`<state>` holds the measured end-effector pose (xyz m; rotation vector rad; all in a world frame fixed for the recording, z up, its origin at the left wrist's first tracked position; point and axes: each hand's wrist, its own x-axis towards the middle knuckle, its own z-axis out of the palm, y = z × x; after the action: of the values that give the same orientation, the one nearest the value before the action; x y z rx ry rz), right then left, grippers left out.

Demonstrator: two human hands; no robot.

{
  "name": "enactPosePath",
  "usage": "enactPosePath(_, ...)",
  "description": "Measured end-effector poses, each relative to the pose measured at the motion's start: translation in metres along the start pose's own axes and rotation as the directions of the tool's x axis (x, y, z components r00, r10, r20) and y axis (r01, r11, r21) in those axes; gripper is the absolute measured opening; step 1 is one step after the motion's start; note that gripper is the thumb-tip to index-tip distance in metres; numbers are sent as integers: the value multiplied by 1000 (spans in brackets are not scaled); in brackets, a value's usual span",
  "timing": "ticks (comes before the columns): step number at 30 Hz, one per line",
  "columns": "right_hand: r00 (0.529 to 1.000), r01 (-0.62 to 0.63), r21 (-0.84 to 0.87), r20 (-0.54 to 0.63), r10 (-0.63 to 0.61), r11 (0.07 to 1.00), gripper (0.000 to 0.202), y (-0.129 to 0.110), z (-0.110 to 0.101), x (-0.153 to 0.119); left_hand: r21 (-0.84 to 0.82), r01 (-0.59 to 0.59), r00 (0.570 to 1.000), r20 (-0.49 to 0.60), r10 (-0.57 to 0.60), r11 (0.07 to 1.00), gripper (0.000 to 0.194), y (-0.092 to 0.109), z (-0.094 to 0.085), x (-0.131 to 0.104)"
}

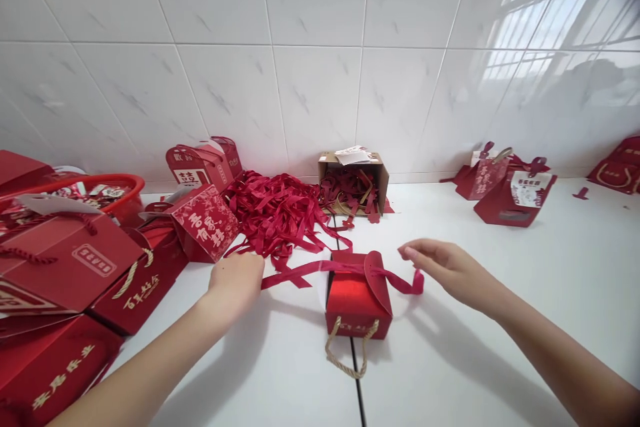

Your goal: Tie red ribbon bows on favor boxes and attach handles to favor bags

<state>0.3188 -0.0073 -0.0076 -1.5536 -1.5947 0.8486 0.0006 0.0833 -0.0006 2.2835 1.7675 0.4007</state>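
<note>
A small red gift box (357,300) with a rope handle hanging toward me sits on the white table. A dark red ribbon (300,272) runs across its top, threaded at the rounded flap. My left hand (237,278), left of the box, is closed on the ribbon's left end. To the right of the box, my right hand (443,265) has its thumb and fingers close together beside the curled right end of the ribbon. Whether its fingertips touch that end cannot be made out.
A heap of red ribbons (280,210) lies behind the box, beside an open cardboard box (383,187) of red pieces. Red gift boxes (107,257) and a red basket (133,193) crowd the left. More red boxes (515,200) stand at the back right.
</note>
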Motion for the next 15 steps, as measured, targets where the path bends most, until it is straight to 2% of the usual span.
enactPosePath(2, 997, -17, -90, 69, 23, 996, 43, 2, 3, -5, -10, -73, 997, -6, 73, 997, 16, 8, -1, -3)
enactPosePath(4, 995, -6, -121, 93, 18, 993, 45, 1, 9, -7, -115, -176, 983, 25, 180, 978, 16, 23, -1, -5)
enactPosePath(6, 995, 20, -105, 102, -9, 994, 43, -1, 16, -7, -364, -241, 954, 79, 288, 900, 26, 41, 1, -9)
enactPosePath(8, 993, 68, -86, 107, -59, 994, 39, -1, 25, -5, -604, -222, 929, 107, 354, 766, 29, 56, 7, -13)
enactPosePath(10, 991, 108, -70, 89, -102, 992, 36, 1, 35, -3, -697, -174, 928, 120, 352, 696, 27, 65, 16, -16)
enactPosePath(13, 995, 72, 17, 62, -73, 997, 38, 5, 45, 1, -699, -97, 947, 154, 282, 708, 30, 66, 28, -17)
enactPosePath(15, 995, 0, 137, 103, -14, 991, 43, 5, 48, 2, -687, -68, 951, 176, 256, 724, 32, 63, 34, -17)
